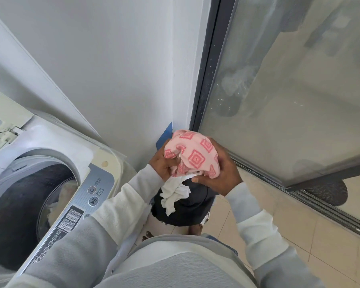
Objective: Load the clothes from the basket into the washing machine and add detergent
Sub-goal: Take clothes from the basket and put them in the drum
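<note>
A bundle of clothes (192,154), pink with a red diamond pattern, is bunched between both hands, and a white cloth (174,193) hangs from under it. My left hand (161,164) grips the bundle's left side. My right hand (218,169) clasps it from the right. Below the bundle lies dark clothing (192,210), likely in the basket, whose rim is hidden. The top-loading washing machine (100,183) stands at the left with its lid up. Its drum (27,206) is open and holds some pale laundry. No detergent is in view.
A white wall corner with blue tape (164,133) rises behind the bundle. A sliding glass door (279,96) with a dark frame fills the right side. Beige floor tiles (279,221) run under it, with a dark mat (330,192) by the door track.
</note>
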